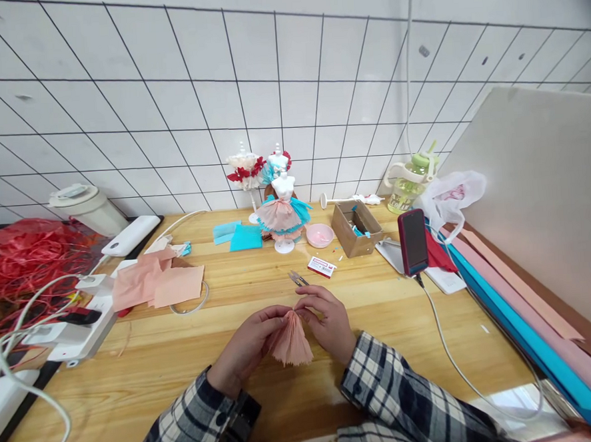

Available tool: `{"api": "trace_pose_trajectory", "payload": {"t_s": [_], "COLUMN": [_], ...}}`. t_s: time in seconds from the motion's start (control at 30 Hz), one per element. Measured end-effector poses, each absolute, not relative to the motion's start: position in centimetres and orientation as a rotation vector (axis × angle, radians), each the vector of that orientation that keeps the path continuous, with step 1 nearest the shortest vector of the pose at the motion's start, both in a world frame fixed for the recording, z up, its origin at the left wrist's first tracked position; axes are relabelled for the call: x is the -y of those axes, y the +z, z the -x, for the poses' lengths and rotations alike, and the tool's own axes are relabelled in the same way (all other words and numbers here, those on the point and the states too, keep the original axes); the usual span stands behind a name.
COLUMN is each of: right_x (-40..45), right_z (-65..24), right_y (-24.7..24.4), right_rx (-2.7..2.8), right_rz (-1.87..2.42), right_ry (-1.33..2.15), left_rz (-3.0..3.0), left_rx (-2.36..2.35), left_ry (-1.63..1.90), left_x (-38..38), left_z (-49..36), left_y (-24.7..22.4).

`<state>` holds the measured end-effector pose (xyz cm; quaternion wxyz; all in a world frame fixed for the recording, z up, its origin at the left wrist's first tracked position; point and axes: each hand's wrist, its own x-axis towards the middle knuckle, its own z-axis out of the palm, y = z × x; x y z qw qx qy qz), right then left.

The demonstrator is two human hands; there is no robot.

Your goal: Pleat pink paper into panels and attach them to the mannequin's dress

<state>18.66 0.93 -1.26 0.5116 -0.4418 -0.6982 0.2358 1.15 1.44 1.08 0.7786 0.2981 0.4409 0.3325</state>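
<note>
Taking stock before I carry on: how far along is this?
The pink-and-blue skirt on the front mannequin looks done. In hand: a pleated peach fan, its top pinched by left hand and right hand. Probably left: securing and placing the fan; peach sheets lie flat, unpleated.

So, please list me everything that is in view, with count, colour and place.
tiled wall: one, white, behind
panel: one, greyish, right
table: one, wooden, below
red heap: one, far left
lidded container: one, whitish, back left
power strip: one, white, left
cables: several, mostly white, both sides
loose sheets: several, peach, left
blue pieces: two, centre-left
dress forms: three, white, dressed, centre back
bowl: one, pink, centre
small box: one, white-red, centre
snips: one, metallic, centre
open box: one, brown, centre-right
bottle: one, green, back right
bag: one, whitish, right
phone: one, dark red, right
long sheets: several, blue/pink, right
pleated piece: one, peach, between hands
left hand, right hand: bare, front
sleeves: two, plaid, front
</note>
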Motion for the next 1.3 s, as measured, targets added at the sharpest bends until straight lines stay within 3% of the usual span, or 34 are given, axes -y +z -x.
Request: {"api": "trace_pose_trajectory", "payload": {"t_s": [0.67,1.3], "right_x": [-0.6,-0.9], "right_z": [-18.4,-18.5], "right_y": [-0.8,-2.2], "right_rx": [1.777,1.743], "right_rz": [1.107,1.192], "right_ry": [0.65,0.714], "left_rz": [-1.293,-1.407], "left_rx": [-1.236,-1.295], "left_ry": [0.763,0.718], "left_x": [-1.9,-1.6], "left_z": [-1.2,-1.4], "left_y": [2.0,2.3]}}
